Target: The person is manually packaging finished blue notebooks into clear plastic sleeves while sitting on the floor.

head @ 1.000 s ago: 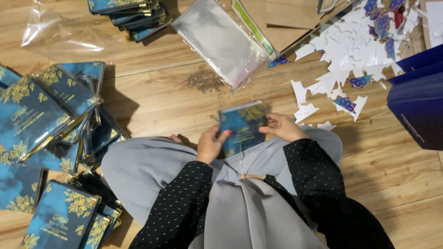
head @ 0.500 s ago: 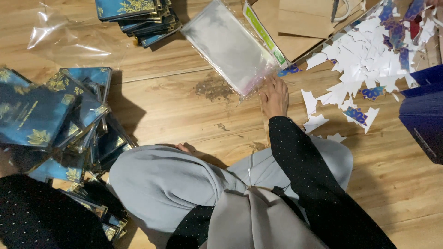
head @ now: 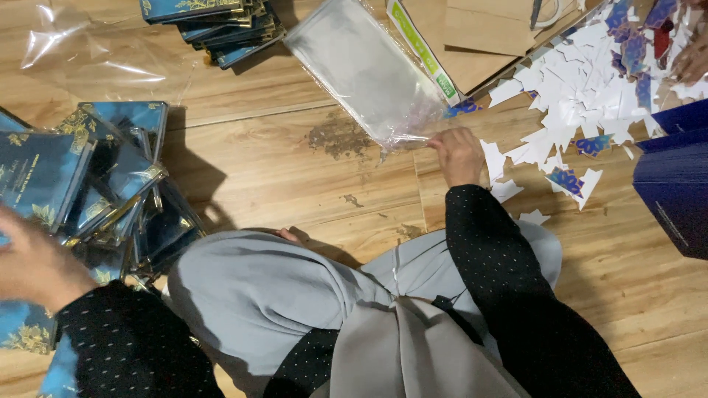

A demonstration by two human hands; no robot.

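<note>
Reaching with the right hand (head: 457, 151), fingers pinched on the near edge of the clear sleeve stack (head: 369, 70) lying on the floor, left hand (head: 33, 262) loosely released, blurred, over the wrapped blue cards (head: 110, 177); probably calls for peeling one sleeve free.

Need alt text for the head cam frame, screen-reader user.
A person seated on a wooden floor reaches the right hand to the edge of a stack of clear plastic sleeves, while the left hand hovers over a pile of blue, gold-patterned cards in sleeves. White and blue paper scraps lie scattered at the upper right, beside a dark blue box.
</note>
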